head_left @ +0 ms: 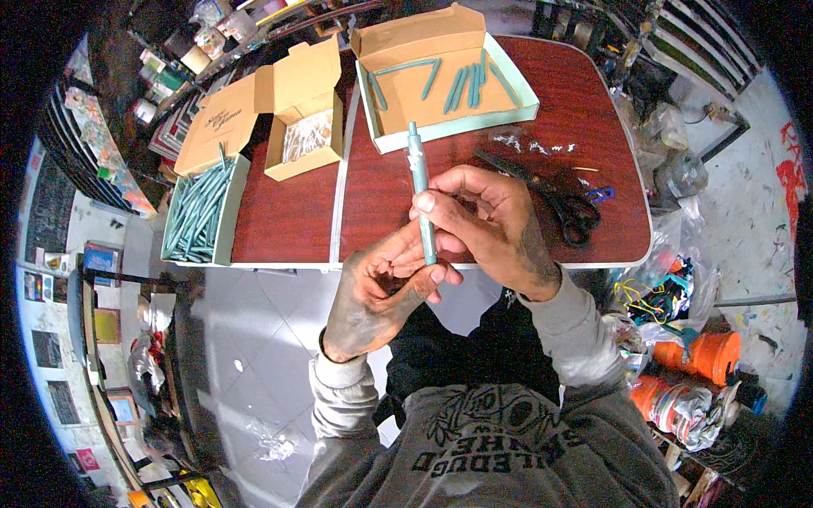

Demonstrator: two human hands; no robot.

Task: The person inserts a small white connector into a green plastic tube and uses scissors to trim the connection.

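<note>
Above the near edge of the table, a pale green pen [419, 173] stands nearly upright between my two hands. A small white patch shows near its upper end. My left hand [368, 292] is closed around the lower end, with the thumb along it. Thumb and fingers of my right hand [500, 224] pinch the pen's middle from the right. Beyond them, an open green-edged box [500, 121] has several similar pens lying in it. Black-handled scissors [576, 216] rest on the table just right of my right hand.
The dark red table [288, 218] also bears a box [229, 216] full of green pens and a cardboard box [274, 152] of small white pieces. White scraps [539, 147] and a blue item [601, 194] lie near the scissors. Orange buckets [711, 356] stand at the right.
</note>
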